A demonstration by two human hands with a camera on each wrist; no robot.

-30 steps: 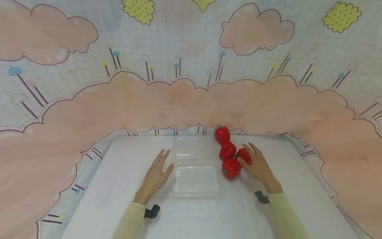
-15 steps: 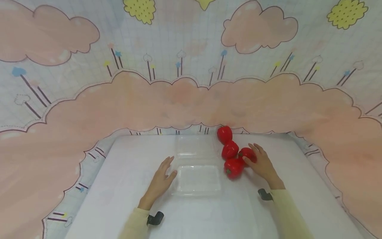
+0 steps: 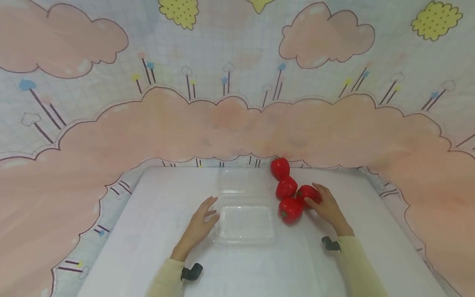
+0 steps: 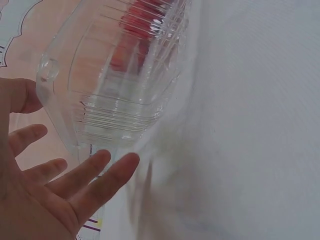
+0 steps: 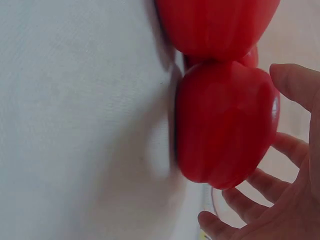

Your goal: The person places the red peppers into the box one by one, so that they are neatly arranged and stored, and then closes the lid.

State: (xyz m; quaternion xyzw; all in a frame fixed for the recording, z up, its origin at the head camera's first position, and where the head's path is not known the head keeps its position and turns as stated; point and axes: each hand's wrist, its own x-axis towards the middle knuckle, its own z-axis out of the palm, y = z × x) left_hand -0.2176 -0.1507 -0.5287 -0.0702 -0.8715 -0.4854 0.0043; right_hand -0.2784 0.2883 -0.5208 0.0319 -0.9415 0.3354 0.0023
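A clear plastic clamshell box point(image 3: 245, 222) lies unfolded on the white table, its lid half point(image 3: 243, 181) at the far side. My left hand point(image 3: 200, 227) is beside its left edge; in the left wrist view the fingers point(image 4: 95, 175) are spread and the thumb is right at the rim. Several red bell peppers point(image 3: 290, 210) are clustered to the right of the box. Around the rightmost bell pepper point(image 5: 225, 125) my right hand point(image 3: 330, 210) is spread loosely, thumb point(image 5: 292, 82) on one side and fingers on the other, fingertips close to its skin.
The white table point(image 3: 148, 255) extends to both sides and ends at a patterned cloth point(image 3: 230, 128) behind. One bell pepper point(image 3: 280, 168) stands at the table's far edge. A dark wrist camera point(image 3: 192, 272) sits on each sleeve cuff.
My left hand has drawn slightly nearer beside the box. My right hand has lowered a little around the rightmost bell pepper. The head view has shifted slightly; box and bell peppers keep their places.
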